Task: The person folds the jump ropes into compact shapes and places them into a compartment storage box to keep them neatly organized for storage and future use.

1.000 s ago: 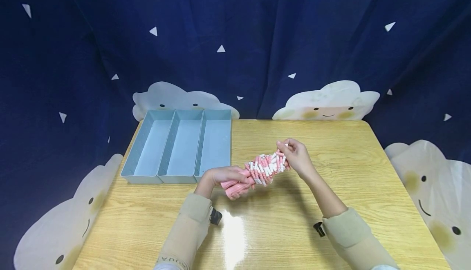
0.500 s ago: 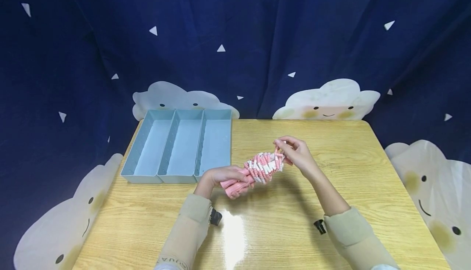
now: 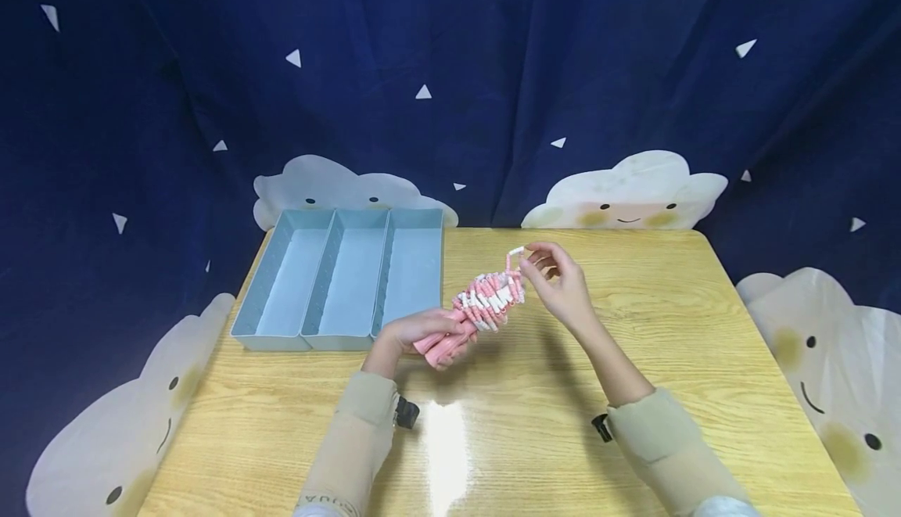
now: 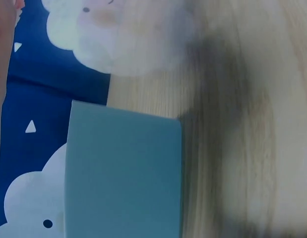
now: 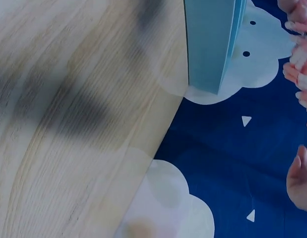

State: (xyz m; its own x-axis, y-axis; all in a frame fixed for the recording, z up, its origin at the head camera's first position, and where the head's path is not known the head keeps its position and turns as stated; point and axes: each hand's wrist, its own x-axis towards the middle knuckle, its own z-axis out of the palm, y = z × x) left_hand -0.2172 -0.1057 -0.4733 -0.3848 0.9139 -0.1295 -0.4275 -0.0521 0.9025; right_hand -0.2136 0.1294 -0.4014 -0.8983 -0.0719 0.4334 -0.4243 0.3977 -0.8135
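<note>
A beaded jump rope (image 3: 490, 298) with pink and white segments is bundled over the table in the head view. My left hand (image 3: 425, 329) grips its pink handles (image 3: 443, 347), which lie side by side. At the bundle's far end a short loop of beads sticks up. My right hand (image 3: 559, 282) pinches at this loop between thumb and forefinger, the other fingers bent. The right wrist view catches only part of the bundle (image 5: 303, 74) and of the right hand (image 5: 300, 181) at its right edge. In the left wrist view a strip of hand (image 4: 0, 54) shows.
Three pale blue bins (image 3: 345, 341) stand side by side at the table's back left, just beyond my left hand. The wooden table (image 3: 633, 329) runs back to a dark blue curtain (image 3: 479, 71) with clouds and white triangles.
Both hands and the jump rope have shifted slightly left and up in the head view. My right hand has drawn a loop of beads up out of the bundle's end.
</note>
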